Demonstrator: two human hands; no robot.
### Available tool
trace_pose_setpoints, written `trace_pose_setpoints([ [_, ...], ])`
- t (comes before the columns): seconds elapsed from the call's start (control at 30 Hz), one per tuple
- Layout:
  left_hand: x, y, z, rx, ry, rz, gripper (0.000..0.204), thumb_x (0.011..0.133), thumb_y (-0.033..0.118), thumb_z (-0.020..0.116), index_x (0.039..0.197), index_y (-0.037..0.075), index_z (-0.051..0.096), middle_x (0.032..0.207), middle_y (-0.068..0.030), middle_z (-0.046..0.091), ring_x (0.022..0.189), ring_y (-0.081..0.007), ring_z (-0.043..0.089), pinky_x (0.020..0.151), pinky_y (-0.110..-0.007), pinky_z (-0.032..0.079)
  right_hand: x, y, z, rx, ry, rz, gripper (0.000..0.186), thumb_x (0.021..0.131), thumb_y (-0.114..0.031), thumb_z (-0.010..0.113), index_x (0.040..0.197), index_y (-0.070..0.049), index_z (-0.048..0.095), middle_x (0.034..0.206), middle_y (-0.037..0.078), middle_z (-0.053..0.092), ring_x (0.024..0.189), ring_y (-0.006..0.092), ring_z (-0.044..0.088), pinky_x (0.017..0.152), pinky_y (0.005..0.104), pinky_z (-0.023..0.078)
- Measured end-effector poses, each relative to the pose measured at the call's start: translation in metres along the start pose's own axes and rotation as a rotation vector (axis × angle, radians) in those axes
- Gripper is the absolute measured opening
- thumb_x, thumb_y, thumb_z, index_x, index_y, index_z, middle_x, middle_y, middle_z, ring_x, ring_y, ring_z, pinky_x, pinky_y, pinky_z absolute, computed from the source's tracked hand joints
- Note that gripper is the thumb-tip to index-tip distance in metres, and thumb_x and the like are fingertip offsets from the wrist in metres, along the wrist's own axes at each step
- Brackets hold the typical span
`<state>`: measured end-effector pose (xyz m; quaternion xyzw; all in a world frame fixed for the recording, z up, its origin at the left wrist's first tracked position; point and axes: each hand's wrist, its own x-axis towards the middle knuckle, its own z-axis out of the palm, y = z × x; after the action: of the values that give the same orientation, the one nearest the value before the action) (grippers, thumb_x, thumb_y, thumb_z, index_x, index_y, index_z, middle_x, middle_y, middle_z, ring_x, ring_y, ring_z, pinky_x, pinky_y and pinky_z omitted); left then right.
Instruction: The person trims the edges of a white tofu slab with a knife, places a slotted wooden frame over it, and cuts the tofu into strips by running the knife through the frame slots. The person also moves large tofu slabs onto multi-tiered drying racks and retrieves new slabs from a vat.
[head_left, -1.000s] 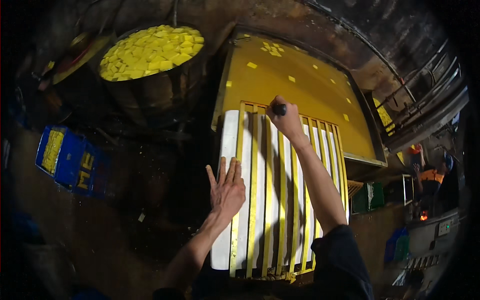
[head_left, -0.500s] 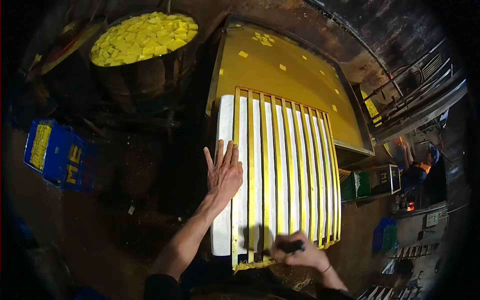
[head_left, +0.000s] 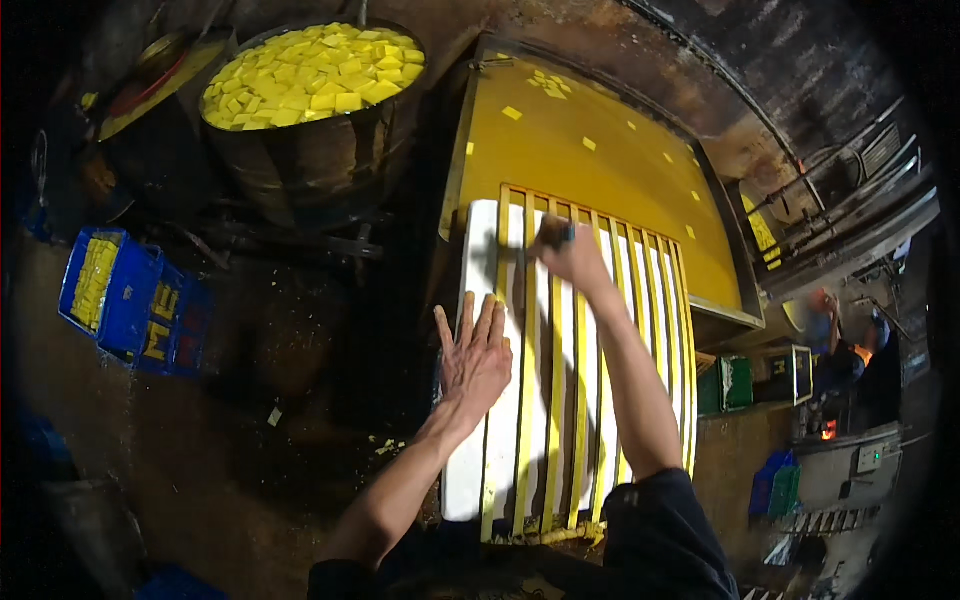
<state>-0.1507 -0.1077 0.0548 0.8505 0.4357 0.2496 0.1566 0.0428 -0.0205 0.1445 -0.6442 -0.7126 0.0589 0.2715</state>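
Note:
A large white slab (head_left: 462, 475) lies in front of me, with a rack of long yellow slats (head_left: 580, 400) on top of it. My left hand (head_left: 478, 355) rests flat with fingers spread on the slab's left part and the leftmost slat. Toward the far end of the rack, my right hand (head_left: 572, 252) is closed around a dark-handled tool. The tool's working end is blurred over the left slats, so its kind is unclear. My right forearm crosses above the middle slats and hides part of them.
Beyond the slab is a wide shallow vat (head_left: 455, 200) of yellow-brown liquid with floating yellow squares. A barrel (head_left: 310, 165) heaped with yellow squares stands far left. Blue crates (head_left: 140, 310) sit on the left floor. Another person (head_left: 850, 350) and a green crate (head_left: 736, 382) are at right.
My right hand has moved with the tool from the near end of the slats to the far end. My left hand stays flat. The whole view has shifted slightly.

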Motion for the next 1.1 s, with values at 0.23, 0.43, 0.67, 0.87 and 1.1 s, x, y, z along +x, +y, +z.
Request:
trace_pose_setpoints([
  [0.23,0.011,0.005,0.005,-0.033,-0.012,0.04,0.053,0.098,0.027,0.042,0.141,-0.004,0.041,0.151,-0.016,0.037,0.146,-0.0354,0.017,0.114,-0.065,0.001,-0.279,-0.154,-0.084,0.611,-0.617,0.518,0.022,0.08,-0.021,0.07,0.08,0.0,0.065,0.069,0.006,0.065,0.057,0.0129,0.061,0.054,0.0266,0.048],
  [0.43,-0.002,-0.015,0.0,-0.016,0.042,-0.019,0.051,0.096,0.024,0.046,0.14,-0.001,0.044,0.151,-0.0135,0.038,0.145,-0.0354,0.02,0.114,-0.066,0.003,-0.116,-0.12,-0.068,0.221,0.055,-0.078,0.013,0.083,-0.01,0.067,0.078,-0.001,0.058,0.061,0.008,0.055,0.057,0.0151,0.06,0.052,0.0309,0.044],
  [0.67,-0.001,0.01,0.003,-0.076,0.055,0.005,0.049,0.095,0.024,0.045,0.137,-0.001,0.048,0.151,-0.0125,0.038,0.146,-0.036,0.017,0.113,-0.067,0.005,0.078,-0.004,0.014,0.048,0.147,-0.071,0.015,0.073,-0.012,0.067,0.081,0.0,0.062,0.074,0.023,0.063,0.073,0.0426,0.063,0.067,0.0428,0.051],
  [0.87,-0.039,0.003,-0.019,-0.093,-0.045,-0.135,0.065,0.093,0.031,0.054,0.147,0.0,0.034,0.158,-0.0263,-0.001,0.146,-0.0456,-0.004,0.112,-0.067,-0.001,-0.008,-0.063,0.011,0.028,-0.099,-0.01,0.017,0.071,-0.014,0.068,0.078,0.0,0.062,0.072,0.024,0.063,0.071,0.0429,0.063,0.065,0.0433,0.052],
  [1.1,-0.202,-0.013,-0.067,-0.381,-0.126,-0.344,0.083,0.094,0.039,0.057,0.153,0.001,0.012,0.159,-0.0231,-0.002,0.147,-0.0408,-0.003,0.118,-0.054,0.004,-0.268,-0.191,-0.023,0.284,-0.271,0.236,0.011,0.073,-0.004,0.067,0.074,-0.002,0.056,0.054,0.011,0.057,0.042,0.0169,0.052,0.042,0.033,0.039],
])
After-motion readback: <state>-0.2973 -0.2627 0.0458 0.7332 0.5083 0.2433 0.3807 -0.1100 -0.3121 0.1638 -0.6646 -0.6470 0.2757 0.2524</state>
